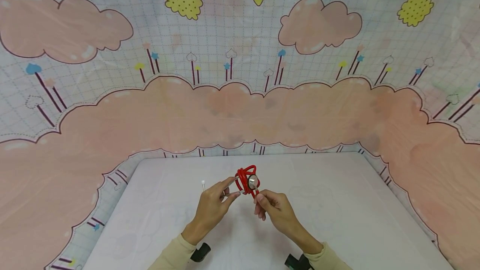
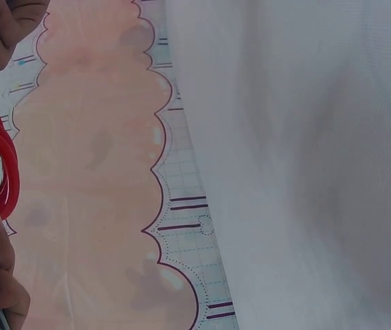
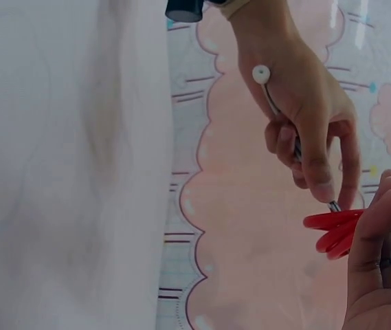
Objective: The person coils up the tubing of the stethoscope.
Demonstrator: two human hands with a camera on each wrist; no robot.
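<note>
A stethoscope (image 1: pixel 242 183) with red tubing wound into a bundle is held up above the white table. My left hand (image 1: pixel 211 208) grips its metal ear tubes, fingers on one tube and thumb by the other. A white ear tip (image 3: pixel 261 74) sticks out behind that hand. The round silver chest piece (image 1: pixel 253 181) lies against the right side of the coils. Just below it, my right hand (image 1: pixel 278 212) pinches the red tubing between thumb and fingers. In the left wrist view, the red coils (image 2: pixel 8 172) show only at the left edge.
The white tabletop (image 1: pixel 240 241) spreads beneath both hands. Behind and around it hangs a cloth (image 1: pixel 240 116) printed with clouds and stars. Dark wrist-worn devices (image 1: pixel 200 252) sit below both wrists.
</note>
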